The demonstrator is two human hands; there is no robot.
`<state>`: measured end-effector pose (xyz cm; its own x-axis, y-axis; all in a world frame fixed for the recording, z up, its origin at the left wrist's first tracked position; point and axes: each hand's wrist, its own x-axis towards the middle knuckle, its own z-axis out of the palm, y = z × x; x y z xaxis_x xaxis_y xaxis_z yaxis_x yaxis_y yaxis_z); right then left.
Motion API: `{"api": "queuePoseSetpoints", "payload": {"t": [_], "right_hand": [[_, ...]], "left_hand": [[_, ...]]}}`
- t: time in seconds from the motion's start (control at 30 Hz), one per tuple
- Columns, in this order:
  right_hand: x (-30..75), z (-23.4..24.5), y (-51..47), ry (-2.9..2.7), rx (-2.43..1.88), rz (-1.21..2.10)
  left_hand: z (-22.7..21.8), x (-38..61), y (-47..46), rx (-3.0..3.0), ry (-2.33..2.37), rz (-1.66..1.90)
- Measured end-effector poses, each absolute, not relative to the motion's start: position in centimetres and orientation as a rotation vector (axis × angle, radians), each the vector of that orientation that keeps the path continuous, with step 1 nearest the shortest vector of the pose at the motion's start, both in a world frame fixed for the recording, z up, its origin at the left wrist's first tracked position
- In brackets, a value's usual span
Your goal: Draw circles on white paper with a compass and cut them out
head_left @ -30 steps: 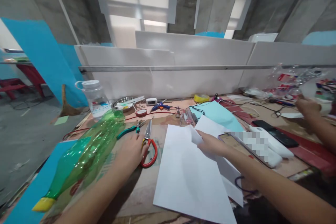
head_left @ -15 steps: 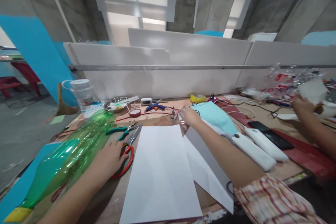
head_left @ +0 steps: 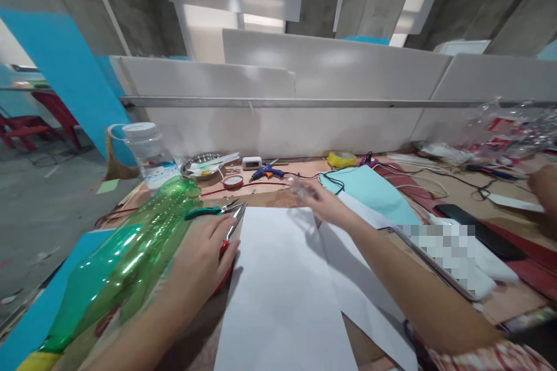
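My left hand (head_left: 202, 255) lies on the workbench with its fingers curled over the red handles of a pair of scissors (head_left: 234, 225); only the blades and a sliver of red show. A green plastic bottle (head_left: 130, 261) lies on its side just left of that hand. My right hand (head_left: 322, 202) is stretched over the top edge of a white paper sheet (head_left: 282, 295), blurred by motion, with its fingertips pinched on a small clear plastic piece (head_left: 300, 186). A second white sheet (head_left: 361, 284) lies under my right forearm.
Green-handled pliers (head_left: 209, 213), a clear jar (head_left: 150, 153), a metal dish (head_left: 202, 165), a blue glue gun (head_left: 267, 173), a yellow tape roll (head_left: 342, 158), teal paper (head_left: 374, 192), cables and a black phone (head_left: 478, 229) lie around. Another person's hand (head_left: 546, 185) is at the far right.
My right hand left the loose sheet, reached forward to the clear piece and is now drawing back with it. My left hand slid further over the scissors' handles.
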<state>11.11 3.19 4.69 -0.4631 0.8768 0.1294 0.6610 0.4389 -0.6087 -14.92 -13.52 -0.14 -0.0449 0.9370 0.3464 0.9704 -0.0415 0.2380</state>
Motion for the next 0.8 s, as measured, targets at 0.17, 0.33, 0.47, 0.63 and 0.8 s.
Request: {"api": "queuePoseSetpoints", "payload": {"t": [0.17, 0.33, 0.47, 0.63, 0.8], "right_hand": [[11.8, 2.7, -3.6, -2.596, -0.820, 0.924], [12.5, 1.1, -3.3, -2.673, -0.708, 0.797], [12.7, 0.6, -2.4, -2.712, -0.793, 0.768], [12.3, 0.2, -2.8, -2.613, -0.746, 0.916], [12.1, -0.6, -2.6, -2.605, -0.703, 0.881]], "left_hand": [[-0.8, -11.4, -11.8, -2.507, -1.956, -0.862], [-1.5, -9.5, -10.0, -2.662, -1.873, -0.881], [-1.9, -9.2, -9.9, -2.569, -2.178, -1.219], [-1.9, -8.8, -10.1, -2.324, -2.506, -2.190], [-1.7, -8.6, -10.2, -2.298, -2.598, -2.359]]}}
